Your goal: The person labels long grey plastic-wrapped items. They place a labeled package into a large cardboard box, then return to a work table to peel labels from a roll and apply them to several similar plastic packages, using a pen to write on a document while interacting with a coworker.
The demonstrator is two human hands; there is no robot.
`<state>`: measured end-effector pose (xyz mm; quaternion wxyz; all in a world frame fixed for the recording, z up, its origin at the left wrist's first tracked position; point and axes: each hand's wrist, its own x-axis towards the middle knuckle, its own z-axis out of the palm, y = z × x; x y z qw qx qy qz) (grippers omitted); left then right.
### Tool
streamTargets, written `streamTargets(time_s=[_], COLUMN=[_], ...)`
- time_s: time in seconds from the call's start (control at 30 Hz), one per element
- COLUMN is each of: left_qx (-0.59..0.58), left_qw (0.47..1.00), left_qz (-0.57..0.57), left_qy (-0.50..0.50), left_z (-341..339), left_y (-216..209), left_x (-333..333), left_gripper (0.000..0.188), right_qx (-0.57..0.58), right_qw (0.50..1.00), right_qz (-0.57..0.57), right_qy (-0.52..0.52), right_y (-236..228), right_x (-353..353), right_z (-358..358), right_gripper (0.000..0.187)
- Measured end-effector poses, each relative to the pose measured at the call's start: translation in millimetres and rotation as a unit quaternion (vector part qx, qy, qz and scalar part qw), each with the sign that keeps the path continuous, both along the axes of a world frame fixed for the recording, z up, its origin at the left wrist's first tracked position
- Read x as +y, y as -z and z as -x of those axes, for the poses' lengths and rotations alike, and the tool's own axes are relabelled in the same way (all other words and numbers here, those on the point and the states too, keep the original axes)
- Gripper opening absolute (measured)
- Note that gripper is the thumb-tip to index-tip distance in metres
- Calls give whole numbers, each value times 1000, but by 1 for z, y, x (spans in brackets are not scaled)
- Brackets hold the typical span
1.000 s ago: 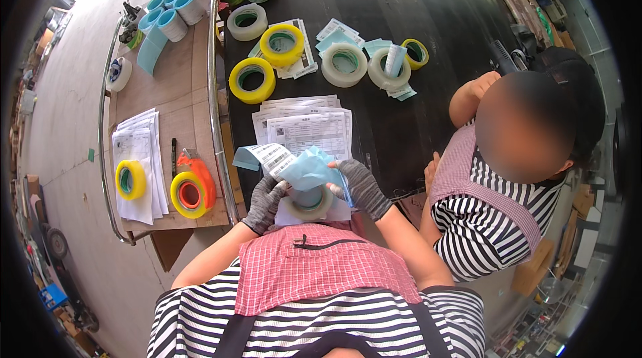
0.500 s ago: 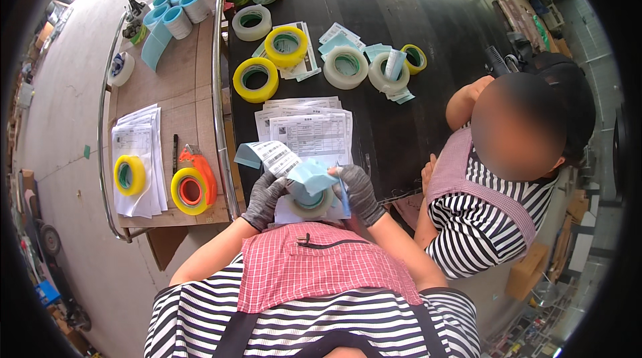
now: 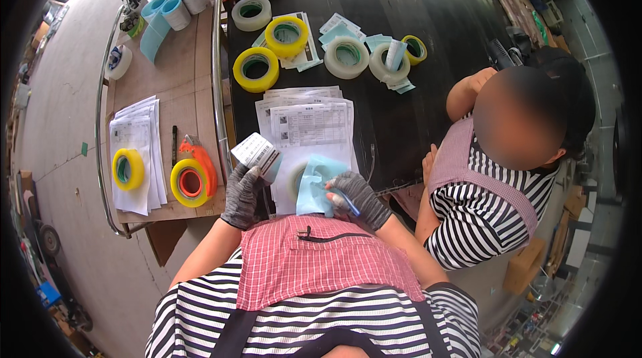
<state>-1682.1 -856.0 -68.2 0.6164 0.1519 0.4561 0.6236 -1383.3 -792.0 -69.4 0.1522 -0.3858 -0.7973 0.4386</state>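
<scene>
My left hand [image 3: 241,196], in a grey fingerless glove, pinches a white printed label [image 3: 258,152] with light blue backing at its lower edge. Opposite, my gloved right hand [image 3: 362,199] grips a crumpled light blue backing sheet [image 3: 311,195] between thumb and fingers. A blue pen [image 3: 348,204] also sticks out of this hand. Partly hidden behind the blue sheet, a clear tape roll [image 3: 287,182] rests on the printed sheets [image 3: 313,126] at the near edge of the black table [image 3: 414,137].
Yellow tape rolls [image 3: 256,69] and clear tape rolls [image 3: 346,57] lie farther back among label scraps. On the cart [image 3: 184,77] at left are an orange tape dispenser [image 3: 198,165], a marker [image 3: 174,144], papers and blue label rolls [image 3: 176,14]. A co-worker [image 3: 488,191] is close on my right.
My hands have moved apart. The label is now in my left hand, separate from the blue sheet in my right. The blue sheet has come down in front of the clear tape roll.
</scene>
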Motion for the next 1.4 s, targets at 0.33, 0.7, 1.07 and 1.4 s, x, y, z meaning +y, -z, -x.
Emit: streamTargets(time_s=[0.33, 0.7, 1.07, 1.4], left_qx=[-5, -41, -46, -49], left_qw=[1000, 999, 995, 996], left_qz=[-9, -3, -45, -31], left_qy=[17, 31, 72, 74], left_z=[-4, 5, 0, 9], left_y=[-4, -2, -14, 4], left_x=[-4, -12, -6, -7], left_gripper=[48, 44, 48, 42], right_qx=[-122, -142, -138, -96], right_qw=[979, 974, 972, 974], right_qz=[-155, -150, -166, -192], right_qy=[44, 96, 89, 73], right_y=[7, 23, 38, 46], right_x=[-8, -29, -46, -53], right_z=[23, 31, 30, 20], right_gripper=[54, 77, 83, 85])
